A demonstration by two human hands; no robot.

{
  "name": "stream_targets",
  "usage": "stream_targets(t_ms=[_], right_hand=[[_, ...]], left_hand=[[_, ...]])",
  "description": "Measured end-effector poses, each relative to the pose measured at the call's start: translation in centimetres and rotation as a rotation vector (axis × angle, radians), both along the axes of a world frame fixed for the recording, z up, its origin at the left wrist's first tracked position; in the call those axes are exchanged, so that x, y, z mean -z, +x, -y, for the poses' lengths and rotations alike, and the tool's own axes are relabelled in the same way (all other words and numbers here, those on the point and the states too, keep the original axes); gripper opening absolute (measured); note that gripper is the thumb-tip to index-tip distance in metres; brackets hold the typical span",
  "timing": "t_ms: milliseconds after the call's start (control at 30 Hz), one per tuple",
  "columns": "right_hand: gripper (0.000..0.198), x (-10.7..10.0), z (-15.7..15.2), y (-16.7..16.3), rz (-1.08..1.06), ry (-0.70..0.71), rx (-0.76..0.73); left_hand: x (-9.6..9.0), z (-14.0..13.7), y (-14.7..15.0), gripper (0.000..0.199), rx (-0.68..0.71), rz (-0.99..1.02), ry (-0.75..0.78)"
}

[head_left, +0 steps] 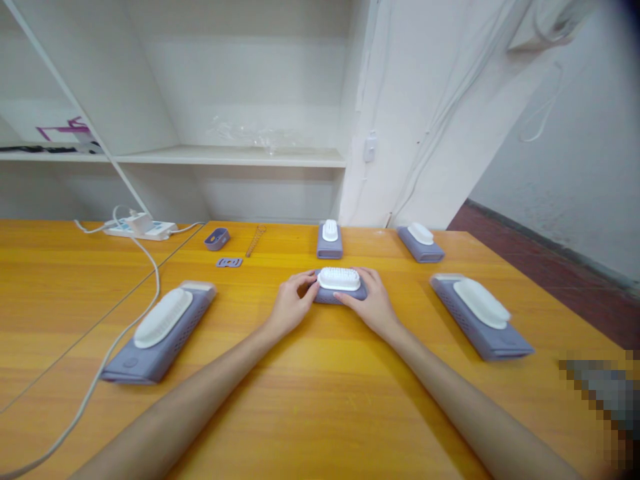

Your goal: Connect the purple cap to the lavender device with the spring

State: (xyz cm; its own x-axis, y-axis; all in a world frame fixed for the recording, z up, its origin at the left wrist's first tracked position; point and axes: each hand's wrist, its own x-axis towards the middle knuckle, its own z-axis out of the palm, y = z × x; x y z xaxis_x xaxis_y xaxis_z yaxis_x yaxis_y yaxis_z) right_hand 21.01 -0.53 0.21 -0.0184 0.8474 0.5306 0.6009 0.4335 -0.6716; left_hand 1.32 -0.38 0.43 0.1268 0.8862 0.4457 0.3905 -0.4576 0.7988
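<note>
At the middle of the table, a purple-grey case (327, 297) lies crosswise, with a white oval bristled brush (339, 279) on its top. My left hand (293, 299) grips the case's left end, thumb in front and fingers behind. At the right end, my right hand (374, 303) holds the same case, its thumb along the front side. Parts of both ends are hidden by my fingers.
Similar cases with white tops stand at left (163, 333), right (483, 317), back middle (329, 243) and back right (421, 243). Back left are a purple-grey ring-shaped part (217, 240), a flat plate (229, 263), a coiled spring (255, 241), and a power strip (160, 231) with a white cable (150, 300).
</note>
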Motion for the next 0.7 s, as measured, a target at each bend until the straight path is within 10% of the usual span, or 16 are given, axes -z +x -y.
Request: stream_targets(t_ms=[300,700], right_hand=[[0.059,0.1,0.1,0.0,0.043,-0.019,0.037],[0.056,0.0,0.3,0.1,0.226,0.052,0.302]], left_hand=[[-0.1,-3.7,-3.0,0.023,-0.39,-0.321,0.163],[0.5,-7.4,-6.7,0.038,-0.828,-0.814,-0.039]])
